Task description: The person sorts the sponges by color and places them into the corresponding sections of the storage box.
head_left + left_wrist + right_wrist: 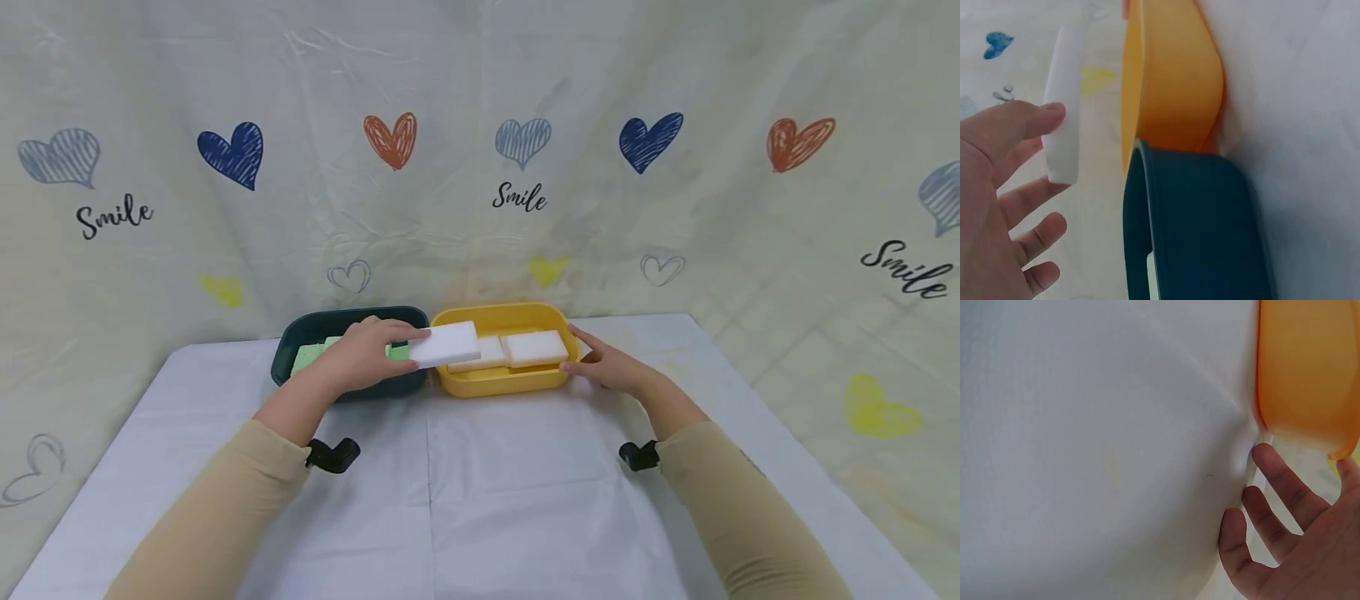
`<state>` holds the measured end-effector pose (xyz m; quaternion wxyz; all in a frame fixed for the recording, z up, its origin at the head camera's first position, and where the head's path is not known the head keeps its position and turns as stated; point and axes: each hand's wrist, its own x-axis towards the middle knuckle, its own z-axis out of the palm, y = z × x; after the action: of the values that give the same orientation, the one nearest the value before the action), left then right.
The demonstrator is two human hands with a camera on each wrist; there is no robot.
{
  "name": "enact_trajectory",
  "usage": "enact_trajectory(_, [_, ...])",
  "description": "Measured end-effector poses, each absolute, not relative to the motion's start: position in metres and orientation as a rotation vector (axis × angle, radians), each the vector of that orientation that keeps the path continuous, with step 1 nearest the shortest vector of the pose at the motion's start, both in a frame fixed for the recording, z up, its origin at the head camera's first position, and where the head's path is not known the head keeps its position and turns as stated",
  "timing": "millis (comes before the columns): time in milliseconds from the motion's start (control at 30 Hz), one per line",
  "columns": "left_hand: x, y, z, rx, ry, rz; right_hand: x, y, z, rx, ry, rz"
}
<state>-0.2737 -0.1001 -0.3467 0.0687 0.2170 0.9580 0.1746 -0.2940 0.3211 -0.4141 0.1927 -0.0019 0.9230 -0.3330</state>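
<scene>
Nearest, a white cloth-covered table (480, 492) is seen. Beyond it, the left hand (365, 354) pinches a flat white rectangular foam sponge (446, 343) by its left end, thumb and fingers clamped on it, above the junction of a dark green plastic tub (352, 389) and a yellow plastic tub (510, 381). The sponge is judged light, soft and easily compressed; an end grip across the faces suffices. Its long axis runs left to right, the free end pointing right over the yellow tub. The right hand (603, 360) rests with relaxed fingers against that tub's right wall. Two more white sponges (534, 347) lie inside; green sponges (306, 357) lie in the dark tub.
</scene>
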Motion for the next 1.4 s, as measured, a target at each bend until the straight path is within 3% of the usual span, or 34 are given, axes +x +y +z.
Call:
enact_trajectory(267, [-0.304,-0.064,-0.364,0.689,2.902,0.318,-0.293,0.319,-0.415,-0.028,2.583,-0.951])
enact_trajectory(667, [-0.317,-0.035,-0.382,0.599,2.881,0.271,-0.294,0.317,-0.417,-0.012,2.586,-0.941])
enact_trajectory(1400, [-0.320,-0.036,-0.380,0.630,2.925,0.167,-0.299,0.313,-0.411,-0.040,2.567,-0.911])
